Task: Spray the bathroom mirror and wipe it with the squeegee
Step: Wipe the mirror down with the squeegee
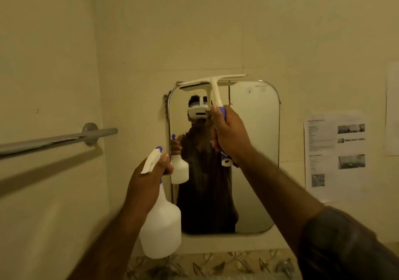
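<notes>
Squeegee (212,84) handle's lower part hidden inside right hand (228,137).

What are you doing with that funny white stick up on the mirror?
A person is cleaning the mirror. The right hand holds the squeegee by its handle, with the blade up at the mirror's top edge, ready to pull down. The left hand holds a white spray bottle by the neck, lower and to the left, in front of the wall. Whether the glass is wet cannot be told.
</notes>
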### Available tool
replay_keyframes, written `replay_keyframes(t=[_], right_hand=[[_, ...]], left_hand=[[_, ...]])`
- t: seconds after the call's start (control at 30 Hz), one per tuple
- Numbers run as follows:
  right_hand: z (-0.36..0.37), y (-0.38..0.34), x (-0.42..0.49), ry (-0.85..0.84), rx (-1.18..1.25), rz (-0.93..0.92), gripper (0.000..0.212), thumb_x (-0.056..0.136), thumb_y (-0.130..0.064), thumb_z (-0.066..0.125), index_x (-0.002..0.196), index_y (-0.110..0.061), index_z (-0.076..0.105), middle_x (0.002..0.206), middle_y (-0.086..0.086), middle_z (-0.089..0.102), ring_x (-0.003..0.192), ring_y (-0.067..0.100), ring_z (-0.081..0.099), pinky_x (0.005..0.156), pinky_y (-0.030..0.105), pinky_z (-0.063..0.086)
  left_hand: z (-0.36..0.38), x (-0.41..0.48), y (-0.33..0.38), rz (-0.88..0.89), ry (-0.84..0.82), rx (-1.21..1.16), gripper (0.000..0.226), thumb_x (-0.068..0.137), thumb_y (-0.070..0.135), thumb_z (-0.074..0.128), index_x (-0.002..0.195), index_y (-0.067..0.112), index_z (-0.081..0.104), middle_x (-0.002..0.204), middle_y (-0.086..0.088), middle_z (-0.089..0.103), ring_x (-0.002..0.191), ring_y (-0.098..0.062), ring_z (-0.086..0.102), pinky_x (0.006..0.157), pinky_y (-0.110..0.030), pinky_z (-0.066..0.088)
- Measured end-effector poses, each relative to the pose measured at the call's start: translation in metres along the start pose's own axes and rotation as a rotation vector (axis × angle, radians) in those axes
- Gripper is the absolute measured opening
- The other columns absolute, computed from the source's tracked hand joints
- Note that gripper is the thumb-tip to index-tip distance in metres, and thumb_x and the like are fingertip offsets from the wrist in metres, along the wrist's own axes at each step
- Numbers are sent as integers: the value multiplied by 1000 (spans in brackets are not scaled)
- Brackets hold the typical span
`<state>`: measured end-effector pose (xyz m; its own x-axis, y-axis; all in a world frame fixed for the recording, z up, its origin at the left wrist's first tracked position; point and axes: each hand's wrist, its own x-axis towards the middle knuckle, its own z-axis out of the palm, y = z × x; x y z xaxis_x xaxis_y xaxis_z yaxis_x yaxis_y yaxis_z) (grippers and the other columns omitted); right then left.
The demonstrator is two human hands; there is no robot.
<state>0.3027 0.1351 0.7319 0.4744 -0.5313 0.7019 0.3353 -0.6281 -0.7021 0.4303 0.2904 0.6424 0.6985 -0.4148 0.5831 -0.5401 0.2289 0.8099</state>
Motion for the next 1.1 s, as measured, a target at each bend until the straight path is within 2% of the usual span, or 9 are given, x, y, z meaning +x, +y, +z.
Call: replay_keyframes(t=[0.17,0.3,0.4,0.5,0.67,0.83,0.93,1.03,1.1], right_hand=[[32,15,19,5,-116,34,37,101,-47,44,117,-13,49,86,10,61,55,13,56,56,31,53],[49,56,-10,71,-176,34,13,99,-45,48,107,-35,47,102,3,63,79,9,64,64,21,54],[61,96,-56,58,-182,94,12,98,-46,49,102,-55,42,99,-7,65,78,6,69,58,15,53],[68,140,-110,16,-259,198,3,97,-51,49,99,-48,47,85,-9,66,77,-5,67,53,11,51],[70,204,-204,-95,-453,367,14,95,-51,53,94,-37,51,72,-5,65,64,5,65,54,17,48],[60,232,-266,-208,-514,578,28,97,-49,51,108,-24,56,78,-7,60,67,6,56,64,22,43],[50,225,-277,-150,-507,678,31,98,-44,52,113,-19,59,83,-3,60,80,16,62,69,25,43],[28,191,-255,-3,-342,591,23,96,-45,55,95,-23,62,70,-4,61,63,8,60,66,36,52],[14,161,-216,72,-199,453,31,89,-59,50,91,-30,61,67,-1,63,56,3,59,55,29,52]], left_hand=[[-17,2,-4,13,50,-38,34,88,49,51,87,20,68,87,-3,74,89,-16,69,76,-25,43],[-26,6,-14,-6,72,-15,31,90,46,51,87,21,68,89,-3,74,92,-18,68,91,-37,44],[-28,6,-22,-18,79,-10,35,90,47,50,88,18,68,90,-3,74,93,-17,68,92,-37,44],[-26,1,-29,-34,61,9,35,92,46,49,88,17,68,91,-4,74,94,-20,67,93,-39,44],[-23,-8,-36,-63,56,12,35,92,47,49,92,17,67,92,-3,74,94,-20,67,92,-37,45],[-22,-18,-40,-80,67,34,34,91,49,49,88,21,67,90,0,74,93,-18,67,87,-33,43],[-20,-24,-43,-88,65,32,36,90,50,49,89,21,68,89,1,74,92,-17,67,81,-28,42],[-17,-27,-42,-85,47,33,36,91,50,48,91,20,68,90,0,74,94,-18,67,84,-31,42],[-14,-24,-37,-87,40,27,36,91,50,48,92,19,68,92,-2,73,96,-21,66,91,-37,43]])
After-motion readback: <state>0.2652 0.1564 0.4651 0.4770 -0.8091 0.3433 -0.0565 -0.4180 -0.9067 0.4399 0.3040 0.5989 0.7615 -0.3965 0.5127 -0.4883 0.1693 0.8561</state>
